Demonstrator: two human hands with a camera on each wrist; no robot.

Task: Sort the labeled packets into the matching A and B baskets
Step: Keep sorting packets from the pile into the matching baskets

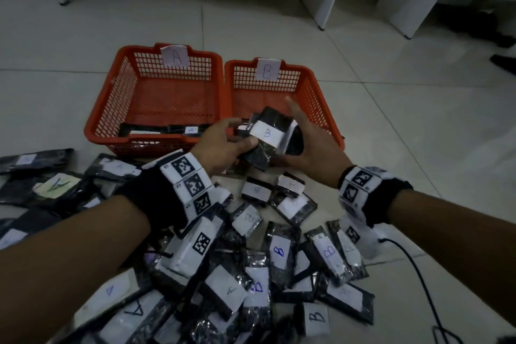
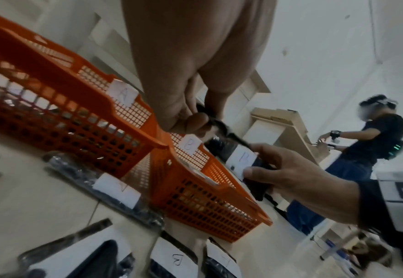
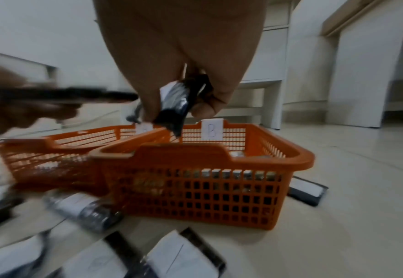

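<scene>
Both hands grip | left hand (image 1: 223, 142), right hand (image 1: 312, 145) pinch B packet (image 1: 269, 134) | light, crinkly, slippery; hold edges | near B basket (image 1: 312, 86)

Baskets (image 1: 156, 131) of orange plastic lattice; packets (image 1: 279, 254) in glossy crinkled film with matt paper labels; floor (image 1: 391, 120) of smooth tile.

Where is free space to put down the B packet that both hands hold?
B basket: its far floor, below the B tag, is bare. A basket: bare except packets along its near wall. The floor nearer than the baskets is crowded with the packet pile.
</scene>
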